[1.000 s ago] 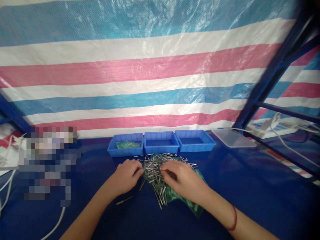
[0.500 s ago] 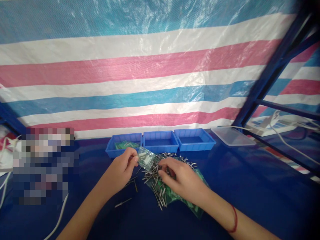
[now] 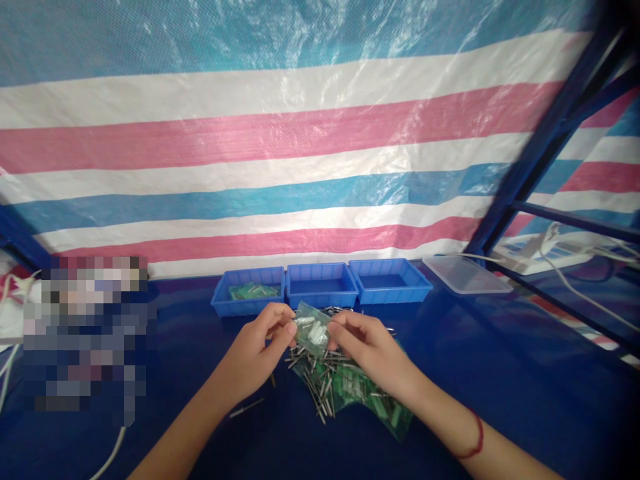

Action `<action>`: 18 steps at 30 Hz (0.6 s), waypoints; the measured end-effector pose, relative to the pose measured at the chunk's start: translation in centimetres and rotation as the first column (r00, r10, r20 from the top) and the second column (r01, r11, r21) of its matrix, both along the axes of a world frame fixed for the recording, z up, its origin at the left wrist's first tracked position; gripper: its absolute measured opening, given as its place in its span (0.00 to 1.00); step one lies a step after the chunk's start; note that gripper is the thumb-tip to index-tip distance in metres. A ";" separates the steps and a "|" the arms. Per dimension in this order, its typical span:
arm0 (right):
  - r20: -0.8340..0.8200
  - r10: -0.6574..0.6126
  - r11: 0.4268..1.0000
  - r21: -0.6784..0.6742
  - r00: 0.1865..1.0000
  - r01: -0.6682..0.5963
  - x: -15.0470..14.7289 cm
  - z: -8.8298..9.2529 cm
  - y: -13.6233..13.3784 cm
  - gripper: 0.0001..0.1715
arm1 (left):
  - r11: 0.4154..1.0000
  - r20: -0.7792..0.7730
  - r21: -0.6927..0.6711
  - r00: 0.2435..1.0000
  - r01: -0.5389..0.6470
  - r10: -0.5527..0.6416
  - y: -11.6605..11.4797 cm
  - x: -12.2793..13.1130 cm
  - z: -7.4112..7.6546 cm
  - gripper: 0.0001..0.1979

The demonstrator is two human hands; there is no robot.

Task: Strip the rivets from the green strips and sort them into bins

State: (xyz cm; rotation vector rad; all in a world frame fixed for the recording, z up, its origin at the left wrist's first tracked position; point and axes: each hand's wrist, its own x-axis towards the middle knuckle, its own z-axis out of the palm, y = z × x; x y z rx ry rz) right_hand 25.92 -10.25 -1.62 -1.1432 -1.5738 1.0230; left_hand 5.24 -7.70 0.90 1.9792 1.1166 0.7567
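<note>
A small clear plastic bag with several pale pieces inside is stretched between my two hands. My left hand pinches its left edge between thumb and fingers. At the bag's right edge, the thumb and fingers of my right hand are closed on it. Below the bag lies a heap of metal pop rivets, partly hidden by the bag and my right hand. Larger green-tinted plastic bags with contents lie under and beside the heap, below my right wrist.
Three blue bins stand in a row behind my hands. The left bin holds green-tinted bags; the middle bin and right bin are beside it. A clear plastic lid lies at right. A single rivet lies at front left.
The small bag has moved right and slightly toward me with my left hand. My right hand has come up from the rivet heap and taken hold of the bag's right edge.
</note>
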 end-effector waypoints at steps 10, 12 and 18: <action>-0.059 -0.004 1.000 0.016 0.998 0.005 -0.3 -0.5 -0.1 0.16 | 0.997 0.028 -0.071 0.999 0.033 -0.031 0.2 0.5 -1.5 0.12; -0.096 0.003 1.000 0.010 0.995 -0.002 -0.4 -0.4 -0.2 0.15 | 1.000 0.027 -0.017 1.000 0.007 -0.006 0.3 0.5 -1.5 0.11; -0.231 0.029 0.998 -0.040 0.972 -0.040 -0.6 -0.2 -0.6 0.17 | 0.997 0.011 -0.079 1.000 0.017 -0.016 0.1 0.4 -1.0 0.17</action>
